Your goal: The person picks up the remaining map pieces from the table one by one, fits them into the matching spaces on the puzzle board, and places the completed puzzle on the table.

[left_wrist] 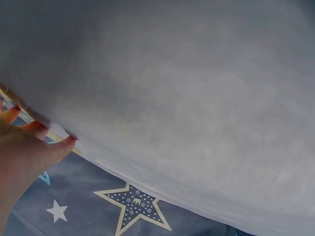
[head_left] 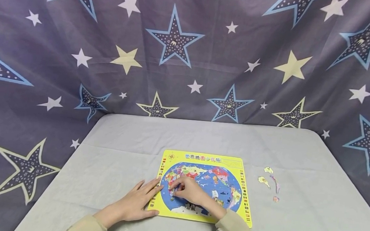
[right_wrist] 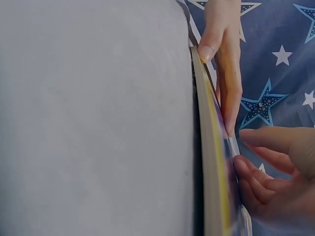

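A flat map puzzle board (head_left: 201, 222) with a yellow border, Chinese lettering and a blue oval world map lies on the grey-covered table. My left hand (head_left: 137, 200) rests spread on its left edge, the thumb near the lower left corner; that hand (left_wrist: 29, 155) also shows in the left wrist view. Over the left part of the map is my right hand (head_left: 190, 190), its fingertips down near the Africa area. In the right wrist view, a gap separates that hand's (right_wrist: 275, 172) thumb and finger, and I see no piece between them.
Right of the board lie several loose puzzle pieces: a pale one (head_left: 268, 170), a yellowish one (head_left: 263, 181), a long pinkish one (head_left: 275, 184) and a small reddish one (head_left: 276, 199). A star-patterned curtain (head_left: 188, 76) hangs behind the table (head_left: 121, 136).
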`<action>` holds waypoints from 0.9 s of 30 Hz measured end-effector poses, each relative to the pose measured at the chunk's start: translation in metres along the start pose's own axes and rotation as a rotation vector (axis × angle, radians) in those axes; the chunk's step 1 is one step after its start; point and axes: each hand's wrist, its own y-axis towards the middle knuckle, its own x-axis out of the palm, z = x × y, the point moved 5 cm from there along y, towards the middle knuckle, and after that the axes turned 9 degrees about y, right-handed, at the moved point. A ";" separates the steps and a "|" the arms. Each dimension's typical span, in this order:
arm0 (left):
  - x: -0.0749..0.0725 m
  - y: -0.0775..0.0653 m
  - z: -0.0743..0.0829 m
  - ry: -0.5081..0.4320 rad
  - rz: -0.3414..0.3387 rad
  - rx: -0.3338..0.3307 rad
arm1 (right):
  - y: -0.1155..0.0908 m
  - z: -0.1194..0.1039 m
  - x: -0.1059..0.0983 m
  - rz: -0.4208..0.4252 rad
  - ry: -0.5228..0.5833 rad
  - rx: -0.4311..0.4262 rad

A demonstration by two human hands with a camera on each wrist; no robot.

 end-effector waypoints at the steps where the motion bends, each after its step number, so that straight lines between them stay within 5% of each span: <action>1: 0.000 0.000 0.000 -0.001 0.002 0.001 | -0.001 0.000 -0.001 -0.004 0.017 0.000; 14: 0.001 0.000 -0.001 0.006 0.017 -0.003 | -0.015 -0.002 -0.021 -0.064 0.128 0.022; 27: 0.001 0.000 0.000 0.016 0.019 -0.009 | -0.029 0.001 -0.049 -0.003 0.130 0.063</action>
